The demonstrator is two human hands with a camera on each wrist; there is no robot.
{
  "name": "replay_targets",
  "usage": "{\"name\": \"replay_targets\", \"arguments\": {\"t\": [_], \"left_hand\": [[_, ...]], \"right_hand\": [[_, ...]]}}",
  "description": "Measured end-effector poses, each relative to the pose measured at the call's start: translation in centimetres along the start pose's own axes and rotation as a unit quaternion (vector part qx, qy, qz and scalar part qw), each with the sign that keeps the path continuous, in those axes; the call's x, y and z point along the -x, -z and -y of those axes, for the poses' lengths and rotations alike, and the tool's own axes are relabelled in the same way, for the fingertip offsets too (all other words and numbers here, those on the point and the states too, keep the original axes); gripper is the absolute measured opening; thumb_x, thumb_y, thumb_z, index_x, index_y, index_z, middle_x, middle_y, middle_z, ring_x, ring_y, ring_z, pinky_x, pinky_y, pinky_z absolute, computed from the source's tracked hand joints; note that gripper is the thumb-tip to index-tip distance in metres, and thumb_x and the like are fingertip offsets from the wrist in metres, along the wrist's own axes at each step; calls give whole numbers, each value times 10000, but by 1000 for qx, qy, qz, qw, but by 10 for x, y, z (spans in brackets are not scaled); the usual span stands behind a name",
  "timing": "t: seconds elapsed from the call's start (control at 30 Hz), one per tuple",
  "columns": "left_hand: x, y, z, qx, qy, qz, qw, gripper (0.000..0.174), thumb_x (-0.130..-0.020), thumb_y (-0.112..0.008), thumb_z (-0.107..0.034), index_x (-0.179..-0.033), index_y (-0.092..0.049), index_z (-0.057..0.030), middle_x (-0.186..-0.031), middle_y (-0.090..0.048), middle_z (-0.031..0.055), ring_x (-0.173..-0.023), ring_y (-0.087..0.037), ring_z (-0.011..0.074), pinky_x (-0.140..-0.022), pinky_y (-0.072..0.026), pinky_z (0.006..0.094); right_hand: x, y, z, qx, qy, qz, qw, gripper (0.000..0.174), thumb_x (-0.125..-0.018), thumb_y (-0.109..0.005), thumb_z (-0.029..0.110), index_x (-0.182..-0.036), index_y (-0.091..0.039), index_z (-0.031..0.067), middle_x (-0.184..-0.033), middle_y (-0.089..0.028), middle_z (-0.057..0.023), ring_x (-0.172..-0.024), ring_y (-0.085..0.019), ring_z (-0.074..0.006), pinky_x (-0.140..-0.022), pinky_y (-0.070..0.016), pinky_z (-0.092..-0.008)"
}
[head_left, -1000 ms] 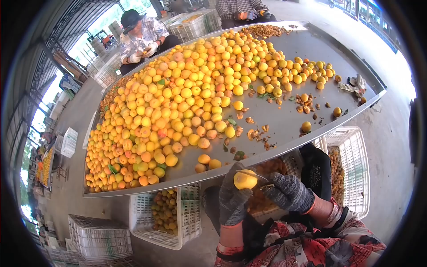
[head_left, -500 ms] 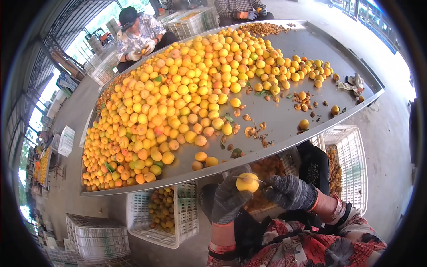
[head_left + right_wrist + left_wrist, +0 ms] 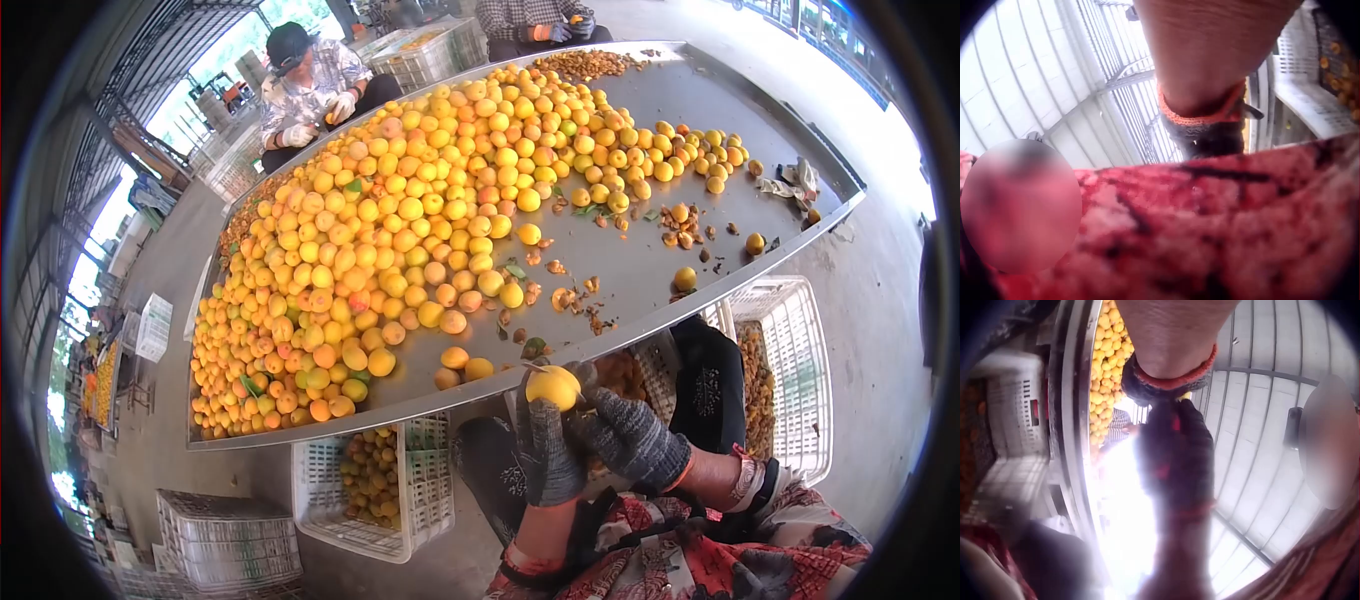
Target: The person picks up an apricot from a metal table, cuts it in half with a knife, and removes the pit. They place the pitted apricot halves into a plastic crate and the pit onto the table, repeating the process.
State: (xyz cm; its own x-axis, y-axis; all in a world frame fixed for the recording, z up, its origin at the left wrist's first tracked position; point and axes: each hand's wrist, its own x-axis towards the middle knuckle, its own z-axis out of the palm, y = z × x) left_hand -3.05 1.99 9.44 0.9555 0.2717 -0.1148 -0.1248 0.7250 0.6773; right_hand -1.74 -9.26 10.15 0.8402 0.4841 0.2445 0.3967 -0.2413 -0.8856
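Note:
My left hand (image 3: 551,455), in a dark grey knit glove, holds up a yellow apricot (image 3: 553,388) just past the table's near edge. The apricot sits at the fingertips, with a line across its skin. My right hand (image 3: 640,440), gloved alike, is curled close against its right side. The small knife in the right hand is mostly hidden by the fingers now. In the left wrist view both gloves overlap, dark and blurred. Only the orange cuff (image 3: 1200,119) and part of the glove show in the right wrist view.
A metal-topped table (image 3: 640,290) bears a large heap of apricots (image 3: 400,230), with scraps and pits nearby. Below it stand a white crate (image 3: 428,490) of apricots and another crate (image 3: 800,370) of brown pieces. Two people (image 3: 310,90) sit across the table, holding fruit.
The right hand has come in closer to the apricot, and the thin blade seen between hand and fruit is now mostly hidden. The left hand has turned more upright, tilting the apricot.

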Motion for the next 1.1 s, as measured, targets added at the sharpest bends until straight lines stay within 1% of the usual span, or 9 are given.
{"name": "replay_targets", "arguments": {"t": [0.23, 0.4, 0.53, 0.6, 0.63, 0.7, 0.87, 0.93, 1.1], "left_hand": [[-13, 16, -43, -342, -63, 103, 932, 432, -820, -552, -310, -1111, -496, 4, -1037, -548, 66, -928, -498, 149, -823, -397, 269], [-6, -3, -26, -496, -134, -67, 855, 410, -841, -516, -323, -1091, -520, 2, -1033, -561, 84, -887, -523, 158, -779, -428, 286], [-16, 19, 11, -116, -65, -81, 988, 365, -847, -544, -258, -1098, -491, 1, -1010, -537, 83, -886, -511, 158, -780, -418, 279], [-31, 60, 35, -626, -417, -5, 659, 283, -843, -551, -208, -1050, -528, -16, -998, -546, 79, -886, -516, 158, -779, -422, 280], [-30, 46, 16, -626, -423, -8, 655, 283, -843, -551, -208, -1050, -528, -16, -998, -546, 79, -886, -516, 158, -779, -422, 280], [-19, 20, -29, -430, -40, 19, 902, 363, -846, -523, -285, -1044, -558, 18, -924, -608, 74, -842, -549, 146, -755, -436, 268], [-24, 32, -40, -366, 31, 166, 915, 356, -838, -534, -294, -1030, -571, 3, -914, -614, 76, -826, -559, 150, -753, -439, 286], [-11, -1, -41, -400, -12, -16, 916, 294, -839, -564, -249, -1010, -555, -10, -937, -568, 56, -875, -512, 132, -798, -403, 259], [-14, 9, -13, -341, -92, -28, 935, 324, -836, -569, -249, -1048, -539, -6, -934, -567, 43, -878, -509, 128, -800, -400, 254]], "right_hand": [[-10, 33, -1, -17, -28, 160, 987, 335, -792, -532, -23, -1121, -474, -55, -982, -574, -138, -905, -573, -247, -745, -467, -300], [-11, 15, -22, 241, 256, 59, 934, 436, -720, -605, 187, -1098, -504, -4, -1063, -504, -178, -842, -573, -303, -691, -487, -371], [7, -13, -28, 244, 185, 27, 952, 468, -732, -594, 184, -1142, -470, -5, -1063, -500, -184, -841, -574, -292, -673, -486, -373], [12, -18, -43, -80, -42, 35, 995, 471, -742, -575, 151, -1166, -445, -7, -1079, -498, -184, -861, -572, -282, -710, -475, -375], [9, -11, -50, -81, -34, 36, 996, 471, -742, -575, 151, -1166, -445, -7, -1079, -498, -184, -861, -572, -282, -710, -475, -375], [2, 6, -62, 505, 369, 128, 770, 443, -749, -568, 116, -1156, -450, -12, -1069, -521, -160, -877, -571, -275, -771, -456, -366], [-14, 30, -22, 473, 422, 110, 766, 207, -826, -526, 74, -997, -555, -40, -1050, -553, -135, -935, -560, -229, -837, -470, -313], [-12, 16, -25, 299, 288, 95, 905, 337, -738, -541, 81, -1052, -514, -38, -1049, -517, -157, -988, -509, -290, -810, -457, -363], [-3, 2, -24, 373, 256, 32, 891, 361, -718, -554, 111, -1046, -515, -32, -1049, -516, -147, -965, -515, -305, -777, -473, -364]]}}
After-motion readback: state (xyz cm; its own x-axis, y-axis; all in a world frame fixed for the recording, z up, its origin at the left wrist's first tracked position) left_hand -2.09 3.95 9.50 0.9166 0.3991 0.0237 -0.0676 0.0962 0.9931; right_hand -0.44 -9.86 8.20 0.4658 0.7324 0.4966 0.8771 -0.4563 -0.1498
